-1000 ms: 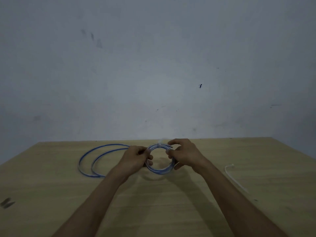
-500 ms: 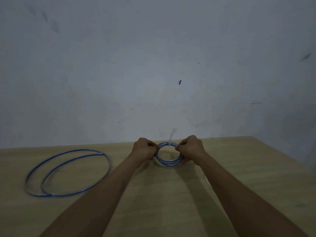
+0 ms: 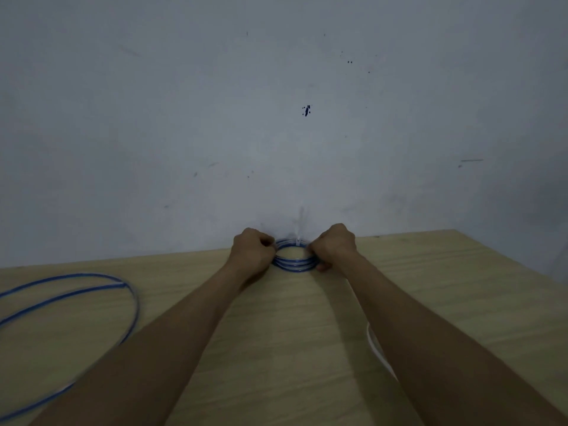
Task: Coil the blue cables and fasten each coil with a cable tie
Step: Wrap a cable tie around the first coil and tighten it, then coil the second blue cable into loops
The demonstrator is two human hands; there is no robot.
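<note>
A small blue cable coil (image 3: 294, 263) sits near the far edge of the wooden table (image 3: 461, 287). My left hand (image 3: 252, 252) grips its left side and my right hand (image 3: 333, 245) grips its right side, fingers curled round the strands. A white cable tie (image 3: 299, 229) wraps the top of the coil, its tail sticking up against the wall. A second, larger blue cable (image 3: 70, 305) lies in loose wide loops on the table at the left.
Another white cable tie (image 3: 376, 348) lies on the table beside my right forearm, partly hidden by it. A grey wall stands right behind the table's far edge.
Both hands have carried the small coil farther away toward the wall edge. The view has shifted, so the loose cable now sits lower left. The tie's tail stands upright.
</note>
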